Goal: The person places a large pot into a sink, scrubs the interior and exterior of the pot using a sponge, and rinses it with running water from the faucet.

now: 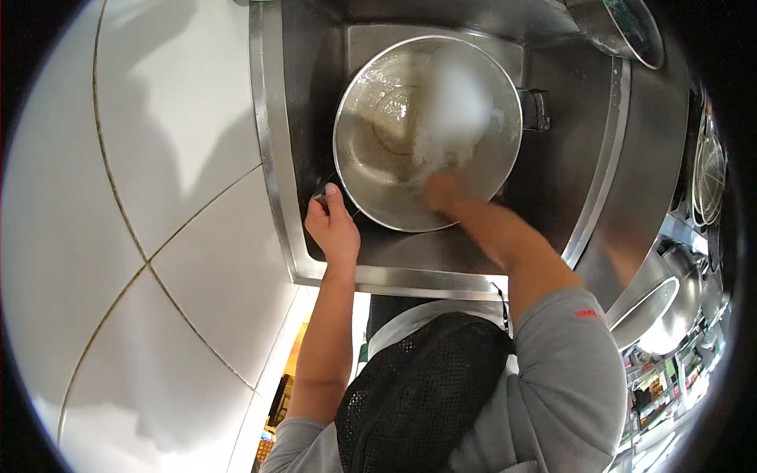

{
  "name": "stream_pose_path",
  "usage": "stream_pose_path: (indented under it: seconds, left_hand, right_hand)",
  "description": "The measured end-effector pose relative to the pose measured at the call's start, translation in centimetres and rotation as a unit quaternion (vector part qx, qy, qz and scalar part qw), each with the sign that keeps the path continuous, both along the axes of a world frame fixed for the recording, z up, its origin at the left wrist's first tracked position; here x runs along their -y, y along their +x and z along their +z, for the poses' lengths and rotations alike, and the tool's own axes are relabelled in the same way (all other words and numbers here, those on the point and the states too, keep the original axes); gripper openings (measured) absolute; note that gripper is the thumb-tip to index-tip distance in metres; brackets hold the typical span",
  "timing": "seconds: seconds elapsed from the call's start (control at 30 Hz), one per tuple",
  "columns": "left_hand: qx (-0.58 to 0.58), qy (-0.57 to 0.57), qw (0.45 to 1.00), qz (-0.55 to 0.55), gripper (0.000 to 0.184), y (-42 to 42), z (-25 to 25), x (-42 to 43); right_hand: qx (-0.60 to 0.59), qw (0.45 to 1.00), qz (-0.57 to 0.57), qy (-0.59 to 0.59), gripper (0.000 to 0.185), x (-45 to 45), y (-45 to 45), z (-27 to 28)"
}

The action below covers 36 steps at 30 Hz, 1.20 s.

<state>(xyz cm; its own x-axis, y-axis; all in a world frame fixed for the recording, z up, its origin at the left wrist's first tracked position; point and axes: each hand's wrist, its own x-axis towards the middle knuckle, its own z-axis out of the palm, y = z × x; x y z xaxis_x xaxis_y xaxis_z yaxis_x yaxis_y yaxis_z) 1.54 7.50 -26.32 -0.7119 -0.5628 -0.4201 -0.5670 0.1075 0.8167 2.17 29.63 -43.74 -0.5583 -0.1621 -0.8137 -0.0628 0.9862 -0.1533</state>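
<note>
A large round metal pot point(378, 185) sits in the steel sink point(572, 165), with wet, shiny suds-like patches on its inner surface. At the pot's lower left, my left hand point(334, 225) is closed around a dark side handle point(320, 200). The opposite handle point(536, 110) points to the right. My right hand point(444, 193) reaches inside the pot near its lower wall. Motion smears its fingers, so anything it holds cannot be made out. A whitish blurred patch covers part of the pot's upper right interior.
White tiles point(197, 307) border the sink on the left. A metal vessel point(627, 31) stands at the upper right corner. Along the right are a wire strainer point(710, 180), metal bowls point(650, 307) and shelves with small items. The sink's front rim point(426, 282) lies close to my body.
</note>
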Motion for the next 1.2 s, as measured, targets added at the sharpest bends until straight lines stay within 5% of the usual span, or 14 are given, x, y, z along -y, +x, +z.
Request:
stream_pose_path:
  seconds: [0.1, 0.2, 0.3, 0.4, 0.5, 0.63, 0.7, 0.73, 0.77, 0.8, 0.97, 1.0, 1.1, 1.2]
  left_hand:
    - [0.016, -0.006, 1.0, 0.002, 0.045, 0.1, -0.2, 0.1]
    - [-0.019, -0.04, 0.999, -0.031, 0.041, 0.6, -1.0, 0.4]
    - [-0.03, -0.067, 0.996, -0.045, 0.041, 0.0, -1.2, 0.4]
    - [-0.001, 0.001, 1.0, -0.018, 0.046, 0.3, -0.2, 0.3]
    - [0.008, 0.041, 0.999, -0.003, 0.045, 0.4, -0.2, -0.1]
    - [0.0, 0.075, 0.997, 0.019, 0.043, -0.2, 0.1, -0.2]
    - [-0.009, 0.085, 0.996, 0.021, 0.043, -0.2, 0.1, -0.1]
    - [0.007, 0.073, 0.997, 0.022, 0.043, -0.2, 0.2, 0.0]
    - [0.021, 0.06, 0.998, 0.025, 0.043, -0.3, 0.2, 0.0]
    - [0.018, 0.059, 0.998, 0.027, 0.043, -0.2, 0.0, 0.0]
    - [0.03, 0.152, 0.985, 0.072, 0.042, 1.1, 1.7, -1.0]
    - [0.024, 0.156, 0.985, 0.07, 0.042, 1.4, 2.4, -1.5]
    - [0.064, 0.204, 0.977, -0.007, 0.048, 3.0, 5.0, -2.1]
    - [0.085, 0.234, 0.967, -0.062, 0.054, 3.5, 7.6, -3.1]
  right_hand:
    - [0.049, 0.885, -0.312, -0.342, 0.049, 12.4, -1.2, 3.9]
    - [-0.024, 0.779, -0.472, -0.412, 0.053, 14.8, -5.3, 9.1]
    - [-0.024, 0.881, -0.239, -0.407, 0.051, 9.5, 0.7, 6.3]
    - [0.087, 0.971, 0.097, -0.201, 0.048, -3.6, 0.7, 2.9]
    - [-0.105, 0.973, 0.203, 0.037, 0.031, -8.7, -2.4, 0.2]
    - [-0.202, 0.965, 0.15, 0.079, 0.027, -7.0, -1.8, -5.6]
    - [-0.02, 0.993, 0.103, -0.049, 0.03, -0.8, 2.5, -5.5]
    - [-0.035, 0.993, -0.07, -0.09, 0.033, 3.7, 6.2, -8.4]
    - [0.058, 0.984, 0.044, -0.161, 0.043, 8.6, 3.7, -5.2]
    - [0.121, 0.934, -0.207, -0.264, 0.054, 9.5, -2.1, 5.9]
    - [-0.126, 0.692, -0.547, -0.454, 0.064, 16.3, -10.8, 10.8]
    - [-0.133, 0.693, -0.544, -0.455, 0.064, 15.2, -12.1, 12.6]
    - [-0.133, 0.906, -0.256, -0.31, 0.055, 12.0, -13.9, 15.1]
    - [-0.029, 0.955, -0.133, -0.265, 0.046, 11.3, -14.9, 15.5]
